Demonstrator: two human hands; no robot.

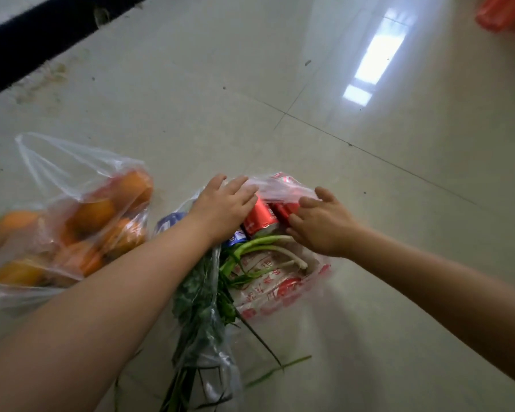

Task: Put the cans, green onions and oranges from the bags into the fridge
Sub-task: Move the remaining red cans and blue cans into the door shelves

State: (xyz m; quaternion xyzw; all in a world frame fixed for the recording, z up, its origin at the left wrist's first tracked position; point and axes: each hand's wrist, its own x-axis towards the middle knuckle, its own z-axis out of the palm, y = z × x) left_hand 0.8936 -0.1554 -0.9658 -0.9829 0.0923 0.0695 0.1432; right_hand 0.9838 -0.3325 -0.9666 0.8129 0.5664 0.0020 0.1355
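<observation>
The left hand (225, 203) is lying with relaxed fingers on the bag (280, 185) (spreading its mouth, probably), while the right hand (318, 224) is curling loosely beside the red cans (260, 218), gripping nothing yet; green onions (268, 248) are lying below, oranges (92, 215) left.

Glossy tiled floor (369, 203) with window glare, thin clear plastic bag (57, 173) around oranges (92, 215), shiny metal red cans (260, 218), crinkled printed plastic bag (274, 286)
</observation>
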